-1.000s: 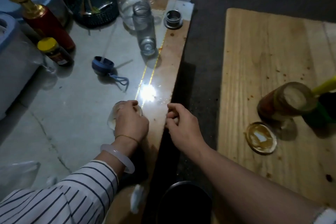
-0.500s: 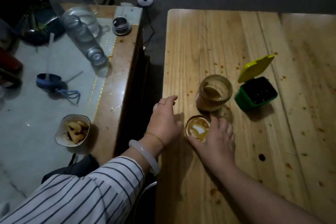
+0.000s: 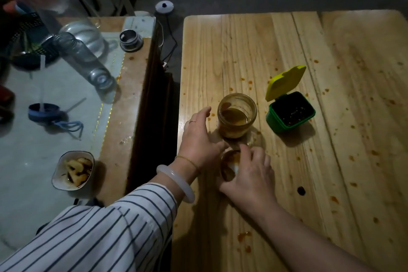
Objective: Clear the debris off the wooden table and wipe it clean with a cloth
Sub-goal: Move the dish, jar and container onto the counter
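Left hand (image 3: 198,139): flat on the wooden table (image 3: 287,51), fingers loosely extended and apart, gripping nothing. The fingertips reach toward the glass jar (image 3: 237,115), which stands just beyond and to the right of them. Whether the hand touches the jar cannot be told.

Right hand (image 3: 249,174): fingers and thumb curled around the rim of a round jar lid (image 3: 229,161) lying on the board, inner face up and smeared brown. The lid sits between the two hands, close against the left thumb.

Jar: open, upright, brown residue inside. No label or writing is legible on it.

Green tub (image 3: 289,115): beyond the right hand and to its right, apart from the jar, yellow flip lid (image 3: 284,81) raised, dark contents. No readable marking.

Debris: reddish sauce spots (image 3: 244,235) are scattered over the board, on every side of the right hand.

Edges: the table's left edge runs under the left wrist. Left of it is a dark gap, then a glass-topped side table (image 3: 123,117) carrying a small bowl (image 3: 72,170) of food scraps and a clear bottle (image 3: 84,57).

Open room: bare board lies beyond the jar to the far edge, and broadly to the right of the right hand past the tub.
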Demonstrator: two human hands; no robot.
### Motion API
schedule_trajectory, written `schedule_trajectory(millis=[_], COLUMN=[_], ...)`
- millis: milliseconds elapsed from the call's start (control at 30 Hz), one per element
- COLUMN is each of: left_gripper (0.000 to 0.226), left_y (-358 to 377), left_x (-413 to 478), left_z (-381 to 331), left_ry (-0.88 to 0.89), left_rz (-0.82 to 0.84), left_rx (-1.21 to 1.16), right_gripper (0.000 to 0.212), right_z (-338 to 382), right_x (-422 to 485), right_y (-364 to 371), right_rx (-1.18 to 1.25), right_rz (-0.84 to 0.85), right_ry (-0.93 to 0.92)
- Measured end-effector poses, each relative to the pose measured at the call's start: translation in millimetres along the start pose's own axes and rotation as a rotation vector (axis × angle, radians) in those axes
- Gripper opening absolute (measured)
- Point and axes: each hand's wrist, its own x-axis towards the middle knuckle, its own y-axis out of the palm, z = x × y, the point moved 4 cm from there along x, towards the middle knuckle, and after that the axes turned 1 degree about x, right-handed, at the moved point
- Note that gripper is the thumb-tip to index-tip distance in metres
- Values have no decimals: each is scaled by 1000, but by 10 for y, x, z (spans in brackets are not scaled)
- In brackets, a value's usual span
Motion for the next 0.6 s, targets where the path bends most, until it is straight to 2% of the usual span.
schedule_trajectory(millis=[133,233,433,600], left_gripper=[96,98,104,99], left_y=[47,105,277,378], left_x=[108,189,262,240], left_z=[6,10,59,53], left_ry=[-10,-23,-73,-67], left_rz=[-5,-3,-23,-65], left_rx=[-30,-69,-220,-346], right_gripper=[94,85,76,71], right_z=[-241,-345,-108,258], right_x=[-113,-134,35,251], right_y=[-330,-614,-1149,-1154], right_rx=[214,434,888,1044], right_rz=[-30,-120,-295,-275], right_ry=[59,55,-71,-250])
